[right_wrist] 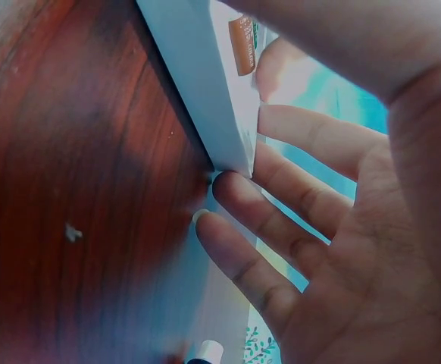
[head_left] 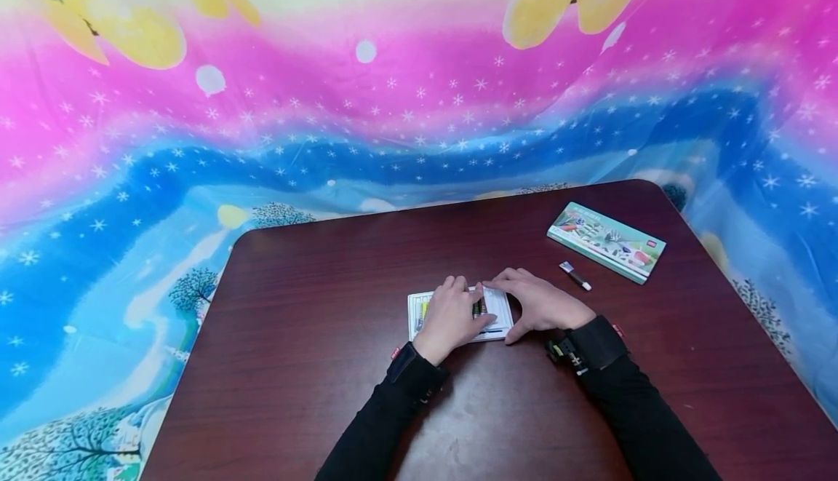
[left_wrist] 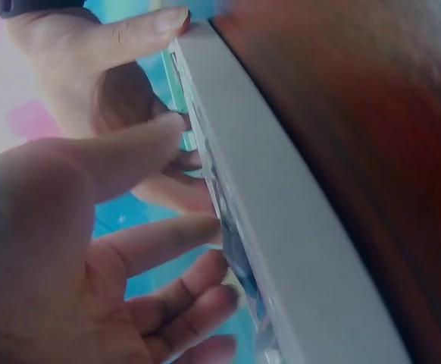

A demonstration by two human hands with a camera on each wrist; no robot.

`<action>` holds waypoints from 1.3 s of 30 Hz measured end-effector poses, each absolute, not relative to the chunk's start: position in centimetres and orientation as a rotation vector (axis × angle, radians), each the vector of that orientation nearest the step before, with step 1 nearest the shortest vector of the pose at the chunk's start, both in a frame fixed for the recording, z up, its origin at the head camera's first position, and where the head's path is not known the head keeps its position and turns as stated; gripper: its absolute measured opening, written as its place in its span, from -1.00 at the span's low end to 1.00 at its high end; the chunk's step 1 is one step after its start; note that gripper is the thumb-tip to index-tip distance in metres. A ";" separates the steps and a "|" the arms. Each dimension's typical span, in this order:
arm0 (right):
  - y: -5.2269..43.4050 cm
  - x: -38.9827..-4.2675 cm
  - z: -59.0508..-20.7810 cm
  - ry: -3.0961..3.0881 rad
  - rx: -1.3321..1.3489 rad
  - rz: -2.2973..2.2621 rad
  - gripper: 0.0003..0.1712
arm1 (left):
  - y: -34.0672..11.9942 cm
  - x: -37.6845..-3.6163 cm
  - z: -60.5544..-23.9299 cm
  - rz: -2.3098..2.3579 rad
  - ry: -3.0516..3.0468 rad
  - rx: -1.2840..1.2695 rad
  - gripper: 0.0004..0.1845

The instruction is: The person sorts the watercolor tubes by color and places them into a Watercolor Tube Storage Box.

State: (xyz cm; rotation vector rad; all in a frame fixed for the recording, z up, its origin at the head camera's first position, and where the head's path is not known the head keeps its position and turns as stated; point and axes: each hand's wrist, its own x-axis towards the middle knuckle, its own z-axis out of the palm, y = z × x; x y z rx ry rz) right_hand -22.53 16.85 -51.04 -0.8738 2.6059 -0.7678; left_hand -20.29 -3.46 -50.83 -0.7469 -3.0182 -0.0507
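Note:
A flat white tray point(head_left: 499, 306) holding small coloured tubes lies in the middle of the dark wooden table point(head_left: 314, 284). My left hand point(head_left: 452, 315) rests flat on the tray's left and middle part and hides most of its contents. My right hand point(head_left: 540, 303) lies at the tray's right end, its fingertips meeting the left hand's at the far edge. In the left wrist view the left hand point(left_wrist: 129, 250) reaches its relaxed fingers onto the tray point(left_wrist: 281, 227). The right hand point(right_wrist: 319, 205) spreads straight fingers beside the tray's corner point(right_wrist: 194, 83), touching the table; a brown-labelled tube point(right_wrist: 243, 45) shows inside.
A green printed box point(head_left: 605, 241) lies at the table's far right. A small dark tube with a white cap point(head_left: 575, 276) sits between it and my right hand. A bright pink and blue cloth point(head_left: 393, 102) hangs behind and around the table.

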 end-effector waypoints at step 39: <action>26.0 -23.7 -47.8 2.918 -0.442 -0.884 -0.58 | -15.1 -20.9 -52.5 -0.657 -3.191 -0.858 0.13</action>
